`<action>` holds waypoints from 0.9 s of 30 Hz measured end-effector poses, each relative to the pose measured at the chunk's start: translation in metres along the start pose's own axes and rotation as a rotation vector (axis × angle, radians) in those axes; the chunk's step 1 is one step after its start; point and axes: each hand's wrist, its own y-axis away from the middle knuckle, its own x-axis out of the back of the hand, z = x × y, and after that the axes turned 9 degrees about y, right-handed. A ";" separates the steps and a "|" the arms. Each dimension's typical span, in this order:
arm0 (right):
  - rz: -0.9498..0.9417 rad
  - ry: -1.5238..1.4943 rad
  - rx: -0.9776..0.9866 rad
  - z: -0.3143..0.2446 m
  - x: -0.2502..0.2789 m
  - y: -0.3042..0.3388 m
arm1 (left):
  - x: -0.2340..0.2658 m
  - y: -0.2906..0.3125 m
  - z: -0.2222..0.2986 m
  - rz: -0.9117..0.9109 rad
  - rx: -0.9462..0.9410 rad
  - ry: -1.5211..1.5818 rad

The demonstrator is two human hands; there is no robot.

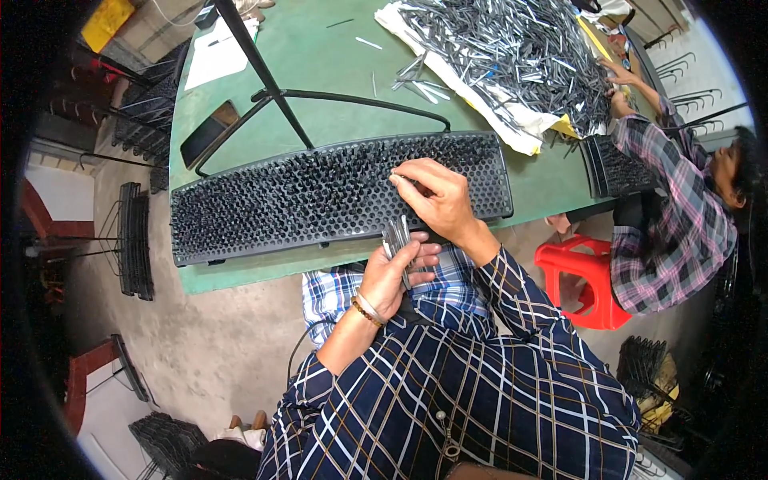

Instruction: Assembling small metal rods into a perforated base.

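At a green tabletop (336, 68), grey floor (216, 344) below, left hand (387, 274) clasping strips (396, 234), right hand (440, 200) pinched together

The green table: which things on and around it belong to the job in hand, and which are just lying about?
Seem part of the job:
- thin strips, held in the left hand
- studded black panel, under the right hand
- heap of similar pieces, probably supply

Seem just lying about:
- white sheet
- phone-like dark rectangle
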 end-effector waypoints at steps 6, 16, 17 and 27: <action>-0.034 0.033 0.010 0.003 0.003 -0.007 | -0.002 0.001 0.001 0.009 0.007 -0.015; 0.006 0.021 -0.022 0.000 0.001 -0.003 | -0.001 0.000 0.001 0.009 0.007 -0.015; 0.005 0.020 -0.022 0.000 0.001 -0.003 | -0.001 0.001 0.001 0.012 0.011 -0.012; 0.022 0.007 -0.056 -0.001 0.000 0.003 | -0.002 0.001 0.000 0.013 0.010 -0.019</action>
